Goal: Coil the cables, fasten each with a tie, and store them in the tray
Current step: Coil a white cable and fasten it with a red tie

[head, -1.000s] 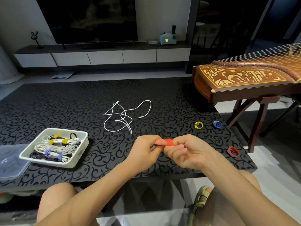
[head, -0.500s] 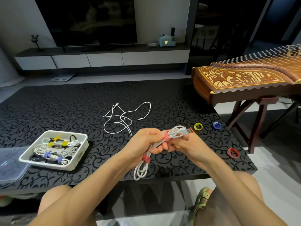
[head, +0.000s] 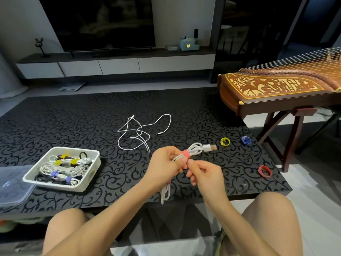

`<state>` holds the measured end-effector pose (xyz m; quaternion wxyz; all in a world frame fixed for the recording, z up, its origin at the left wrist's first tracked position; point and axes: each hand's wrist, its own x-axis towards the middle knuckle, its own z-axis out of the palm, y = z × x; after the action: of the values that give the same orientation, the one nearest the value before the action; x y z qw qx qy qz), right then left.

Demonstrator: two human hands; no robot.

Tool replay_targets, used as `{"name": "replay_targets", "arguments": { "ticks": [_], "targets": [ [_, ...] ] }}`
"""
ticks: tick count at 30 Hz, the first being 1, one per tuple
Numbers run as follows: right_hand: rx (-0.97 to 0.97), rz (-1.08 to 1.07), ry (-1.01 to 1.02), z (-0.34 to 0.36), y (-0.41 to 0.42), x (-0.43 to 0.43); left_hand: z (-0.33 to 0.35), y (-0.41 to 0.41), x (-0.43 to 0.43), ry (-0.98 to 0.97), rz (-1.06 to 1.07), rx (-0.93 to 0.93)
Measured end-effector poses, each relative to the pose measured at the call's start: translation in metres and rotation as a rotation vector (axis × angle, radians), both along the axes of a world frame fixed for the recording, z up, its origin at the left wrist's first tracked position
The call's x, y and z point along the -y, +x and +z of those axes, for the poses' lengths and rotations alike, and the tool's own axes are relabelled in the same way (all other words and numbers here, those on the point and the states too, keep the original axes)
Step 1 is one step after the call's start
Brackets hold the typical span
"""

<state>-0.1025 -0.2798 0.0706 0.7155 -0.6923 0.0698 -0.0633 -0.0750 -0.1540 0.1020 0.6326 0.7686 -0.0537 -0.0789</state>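
zither [head: 273, 87] right | television [head: 99, 21] back wall | rabbit figurine [head: 39, 44] on console [head: 118, 66]

Table [head: 55, 126]: black, scroll-vine pattern. Tray [head: 60, 187]: white. Loose cable [head: 139, 130]: white. Coiled cable [head: 196, 148]: white, pink tie [head: 185, 153]. Right of the tray: yellow tie [head: 222, 141], blue tie [head: 246, 140], red tie [head: 260, 170].

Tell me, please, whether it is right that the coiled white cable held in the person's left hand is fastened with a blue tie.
Not quite: the head view shows that the tie fastening the coiled white cable in the left hand is red, not blue.
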Motion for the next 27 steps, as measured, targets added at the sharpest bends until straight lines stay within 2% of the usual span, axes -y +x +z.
{"name": "replay_targets", "arguments": {
  "ticks": [5, 10, 15, 18, 20, 23, 27],
  "targets": [
    [-0.018, -0.041, -0.05, 0.004, -0.006, -0.01, -0.001, -0.005, 0.007, 0.316, 0.128, 0.249],
    [-0.13, -0.012, 0.028, 0.022, 0.001, 0.002, 0.006, -0.005, 0.008, 0.534, 0.093, 0.448],
    [-0.142, 0.015, 0.025, 0.032, 0.004, 0.007, 0.008, -0.005, 0.011, 0.665, 0.058, 0.561],
    [-0.172, 0.039, 0.015, 0.035, 0.007, 0.008, 0.009, -0.002, 0.011, 0.732, -0.035, 0.695],
    [-0.233, 0.086, 0.032, 0.037, 0.01, 0.009, 0.006, 0.0, 0.01, 0.801, -0.123, 0.719],
    [-0.358, 0.16, 0.154, 0.042, 0.014, 0.014, 0.001, 0.0, 0.008, 0.827, -0.222, 0.749],
    [-0.487, 0.265, 0.333, 0.047, 0.018, 0.028, -0.002, 0.002, 0.003, 0.784, -0.204, 0.841]
  ]
}}
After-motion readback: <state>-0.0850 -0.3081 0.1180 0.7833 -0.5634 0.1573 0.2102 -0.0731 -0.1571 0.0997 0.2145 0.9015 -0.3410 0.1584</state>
